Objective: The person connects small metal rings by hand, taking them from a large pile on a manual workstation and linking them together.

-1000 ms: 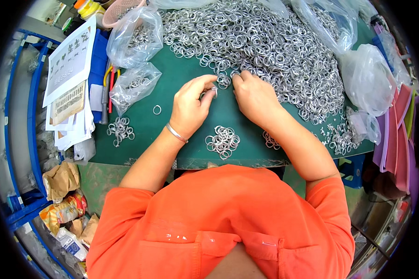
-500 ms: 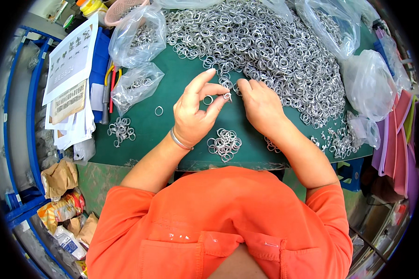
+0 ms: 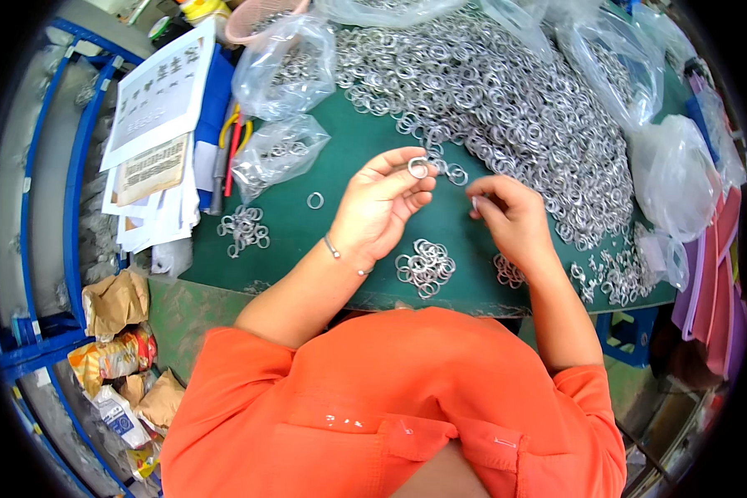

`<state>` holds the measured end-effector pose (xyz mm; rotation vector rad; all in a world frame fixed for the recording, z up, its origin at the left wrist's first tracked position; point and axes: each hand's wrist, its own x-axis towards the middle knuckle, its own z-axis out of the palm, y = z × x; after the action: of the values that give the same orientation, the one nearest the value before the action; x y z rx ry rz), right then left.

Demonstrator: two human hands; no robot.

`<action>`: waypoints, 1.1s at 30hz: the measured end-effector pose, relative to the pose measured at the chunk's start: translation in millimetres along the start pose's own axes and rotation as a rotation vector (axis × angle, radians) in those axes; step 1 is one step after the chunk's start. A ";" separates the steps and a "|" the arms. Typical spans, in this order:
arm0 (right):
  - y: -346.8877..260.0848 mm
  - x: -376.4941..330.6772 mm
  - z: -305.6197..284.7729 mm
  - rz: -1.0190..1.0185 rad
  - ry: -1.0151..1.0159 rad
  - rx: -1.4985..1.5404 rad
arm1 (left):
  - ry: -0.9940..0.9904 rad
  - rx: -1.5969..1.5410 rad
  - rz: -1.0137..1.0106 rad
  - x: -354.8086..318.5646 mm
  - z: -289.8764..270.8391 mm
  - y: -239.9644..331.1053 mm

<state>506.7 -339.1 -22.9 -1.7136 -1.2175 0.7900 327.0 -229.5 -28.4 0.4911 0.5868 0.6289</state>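
Observation:
My left hand [image 3: 380, 202] is raised over the green table, palm partly turned up. Its thumb and fingers pinch a silver ring [image 3: 418, 168] that shows face-on at the fingertips. To its right, my right hand [image 3: 513, 217] has thumb and forefinger closed together; a small pale bit shows at their tips, too small to name. Beyond both hands spreads a large heap of silver rings [image 3: 506, 100], with a few loose ones trailing toward my left fingers. Small piles of rings [image 3: 425, 268] lie nearer me, one of them partly behind my right wrist. A single ring [image 3: 315, 200] lies left of my left hand.
Clear plastic bags [image 3: 280, 153] with rings stand at the left, beside red and yellow-handled tools and printed sheets [image 3: 158, 91]. More bags [image 3: 676, 170] rest at the right, near small silver pieces [image 3: 627, 278]. A blue rack [image 3: 79, 183] borders the left side.
My right hand has drawn back from the heap, toward me and right. My left hand's fingers have curled in, and the ring now faces up. The whole view has shifted slightly.

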 end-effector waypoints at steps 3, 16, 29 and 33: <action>-0.4 -8.8 -0.4 0.085 -0.020 0.148 | 0.008 -0.072 0.032 4.8 -5.4 8.9; -4.3 -25.7 -5.1 0.291 -0.023 0.444 | 0.345 -0.270 0.545 73.3 -37.7 124.1; -7.0 -24.0 -0.5 0.278 -0.071 0.560 | -0.268 0.621 0.141 1.1 25.8 -10.7; -8.1 -24.2 1.1 0.249 -0.029 0.471 | -0.283 0.736 0.192 -1.9 21.9 -23.9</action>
<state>494.7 -360.5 -15.6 -1.4753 -0.7613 1.1511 349.2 -253.1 -25.8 1.3169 0.4919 0.4973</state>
